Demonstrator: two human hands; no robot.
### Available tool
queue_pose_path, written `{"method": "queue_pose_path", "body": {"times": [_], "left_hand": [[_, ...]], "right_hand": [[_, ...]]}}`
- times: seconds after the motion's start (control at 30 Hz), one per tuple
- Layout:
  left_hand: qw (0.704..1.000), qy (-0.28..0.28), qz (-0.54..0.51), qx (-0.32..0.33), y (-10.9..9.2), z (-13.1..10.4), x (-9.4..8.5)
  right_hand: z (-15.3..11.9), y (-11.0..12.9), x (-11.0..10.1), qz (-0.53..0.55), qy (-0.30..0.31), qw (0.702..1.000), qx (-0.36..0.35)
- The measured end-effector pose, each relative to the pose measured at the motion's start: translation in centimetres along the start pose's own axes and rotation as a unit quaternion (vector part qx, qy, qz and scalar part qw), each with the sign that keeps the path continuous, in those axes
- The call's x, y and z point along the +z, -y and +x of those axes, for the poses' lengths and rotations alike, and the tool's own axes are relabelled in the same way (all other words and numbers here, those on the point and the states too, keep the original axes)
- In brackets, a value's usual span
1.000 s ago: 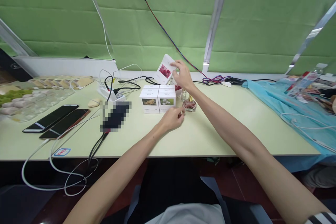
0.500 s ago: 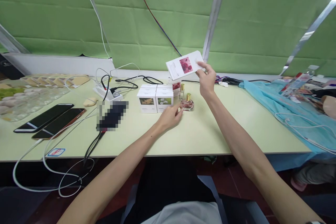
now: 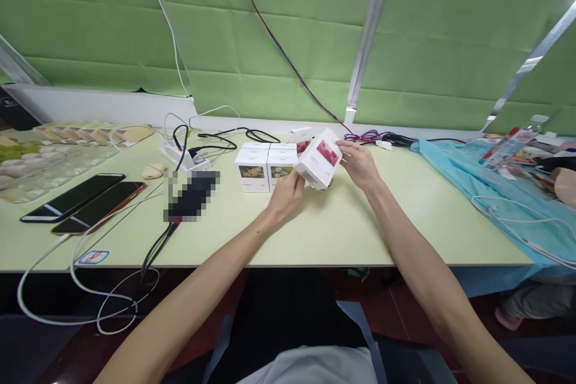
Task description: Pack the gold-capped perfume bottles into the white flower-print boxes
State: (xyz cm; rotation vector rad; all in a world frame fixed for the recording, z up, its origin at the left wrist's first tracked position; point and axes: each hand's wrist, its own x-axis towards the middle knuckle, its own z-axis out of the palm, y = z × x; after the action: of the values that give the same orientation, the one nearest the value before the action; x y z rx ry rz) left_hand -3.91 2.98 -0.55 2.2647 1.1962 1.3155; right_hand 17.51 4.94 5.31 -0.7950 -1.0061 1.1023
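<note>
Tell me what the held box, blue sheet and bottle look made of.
Held box: likely thin card, smooth and matt white, judging by its crisp edges and printed picture.
Blue sheet: thin plastic film or nonwoven fabric, softly creased; which, I can't tell.
Bottle: probably clear, glossy plastic, being see-through near its cap.

Bare hands [image 3: 284, 195], bare forearms [image 3: 416, 240], small dark dot [image 3: 258, 231] on the left, pale grey top [image 3: 306, 367], seemingly black trousers [image 3: 288, 312]

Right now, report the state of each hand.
Left hand: closed, holding the lower left corner of the tilted white paperboard box with a red-flower picture.
Right hand: closed, holding that box's right side.
</note>
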Motion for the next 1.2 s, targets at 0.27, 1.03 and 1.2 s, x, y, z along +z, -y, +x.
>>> {"method": "queue_pose_path", "body": {"times": [0.27,1.03,1.2], "left_hand": [[0.999,-0.015,-0.027,0.008,-0.8,0.1,-0.8],[0.998,0.048,-0.047,-0.005,-1.8,-0.4,-1.0],[0.997,0.048,-0.063,0.002,-2.6,-0.4,-1.3]], "right_hand": [[-0.1,0.0,-0.6,-0.064,0.026,0.998,0.005],[-1.6,-0.9,0.4,-0.251,-0.009,0.949,-0.192],[-2.7,-0.8,1.2,-0.304,0.024,0.915,-0.264]]}}
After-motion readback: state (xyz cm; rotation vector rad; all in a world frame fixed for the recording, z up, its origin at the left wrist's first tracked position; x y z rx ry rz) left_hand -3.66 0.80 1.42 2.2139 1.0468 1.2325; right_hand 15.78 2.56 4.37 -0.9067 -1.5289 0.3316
